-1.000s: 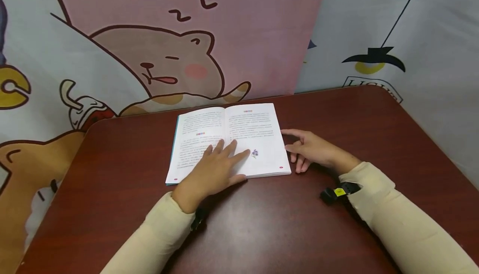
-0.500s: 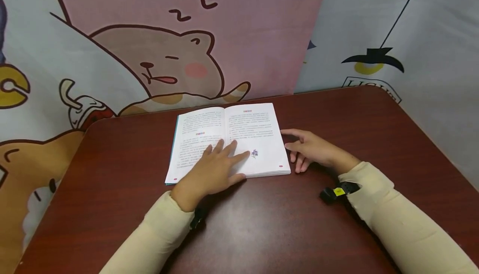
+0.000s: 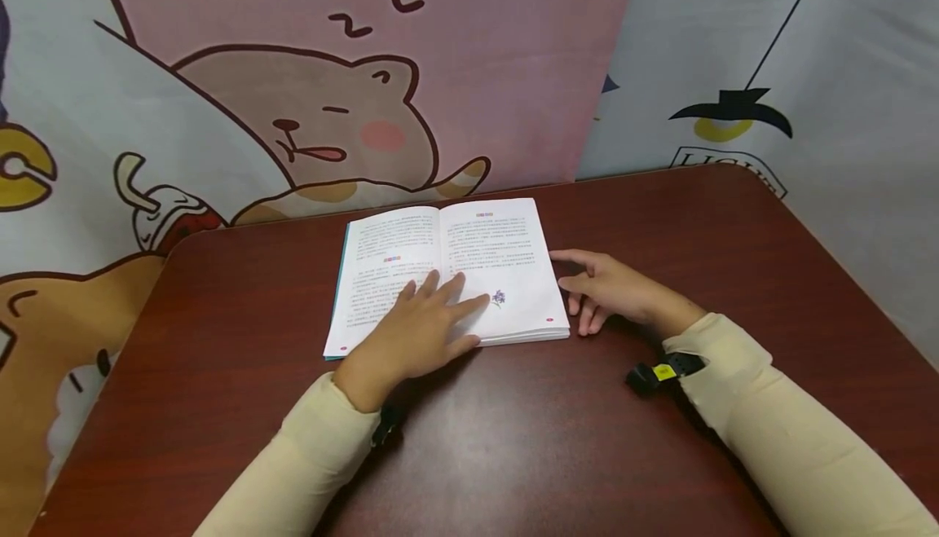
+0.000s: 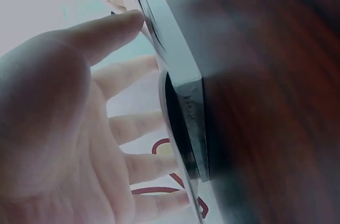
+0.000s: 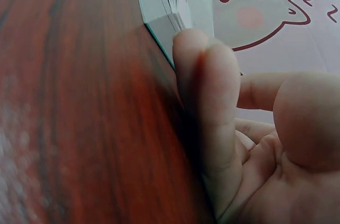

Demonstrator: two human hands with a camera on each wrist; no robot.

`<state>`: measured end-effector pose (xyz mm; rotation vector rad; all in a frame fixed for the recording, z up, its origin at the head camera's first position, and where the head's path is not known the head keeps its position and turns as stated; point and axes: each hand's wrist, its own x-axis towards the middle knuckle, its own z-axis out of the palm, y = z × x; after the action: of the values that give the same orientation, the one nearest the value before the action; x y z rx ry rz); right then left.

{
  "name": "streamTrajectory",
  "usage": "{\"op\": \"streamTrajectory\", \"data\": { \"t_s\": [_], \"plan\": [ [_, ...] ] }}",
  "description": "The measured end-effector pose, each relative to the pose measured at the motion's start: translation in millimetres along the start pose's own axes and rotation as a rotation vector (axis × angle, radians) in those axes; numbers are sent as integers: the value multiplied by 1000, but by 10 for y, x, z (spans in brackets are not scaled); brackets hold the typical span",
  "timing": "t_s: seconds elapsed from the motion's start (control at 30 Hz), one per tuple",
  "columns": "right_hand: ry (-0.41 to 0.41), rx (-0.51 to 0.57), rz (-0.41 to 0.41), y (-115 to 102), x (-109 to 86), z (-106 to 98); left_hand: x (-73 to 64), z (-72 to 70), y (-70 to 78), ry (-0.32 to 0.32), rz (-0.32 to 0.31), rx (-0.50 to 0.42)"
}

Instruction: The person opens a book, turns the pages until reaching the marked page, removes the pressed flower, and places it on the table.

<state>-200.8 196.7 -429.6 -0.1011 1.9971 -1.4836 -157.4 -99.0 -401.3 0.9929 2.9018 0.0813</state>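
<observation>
An open book (image 3: 493, 239) lies on the brown table, with printed text on both pages and a small purple flower picture on the right one. My left hand (image 3: 412, 332) rests on its lower middle, fingers spread across the fold and thumb at the bottom edge. In the left wrist view the palm is over the page beside the book's thick block (image 4: 178, 59). At the book's right edge is my right hand (image 3: 619, 291); its index finger and thumb reach the page edge, apart from each other, and the other fingers bend below. The right wrist view shows its fingertips by the book's corner (image 5: 162, 22).
The brown table (image 3: 469, 447) extends around the book, its far edge close behind it. Behind stands a cartoon-printed cloth (image 3: 513, 72) with a sleeping bear. A black strap device (image 3: 649, 378) sits at the right wrist.
The whole head view has shifted very slightly. Both hands and the book keep the same places, with no visible change in either hand's pose.
</observation>
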Motion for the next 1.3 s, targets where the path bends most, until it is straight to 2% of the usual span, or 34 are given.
{"op": "streamTrajectory", "data": {
  "t_s": [0.13,0.37,0.57,0.73,0.97,1.3],
  "plan": [
    [6,0,-7,23,18,-15,5,-27,4,18,25,9],
    [-1,4,-2,29,14,-8,3,-29,-11,110,128,16],
    [1,8,0,22,3,0,9,-20,-12,163,184,28],
    [4,6,0,14,3,2,35,-32,-6,192,212,55],
    [10,-9,-2,13,14,-2,51,-51,4,195,238,88],
    [-4,44,-18,46,19,-12,60,-76,15,225,258,101]
  ]
}}
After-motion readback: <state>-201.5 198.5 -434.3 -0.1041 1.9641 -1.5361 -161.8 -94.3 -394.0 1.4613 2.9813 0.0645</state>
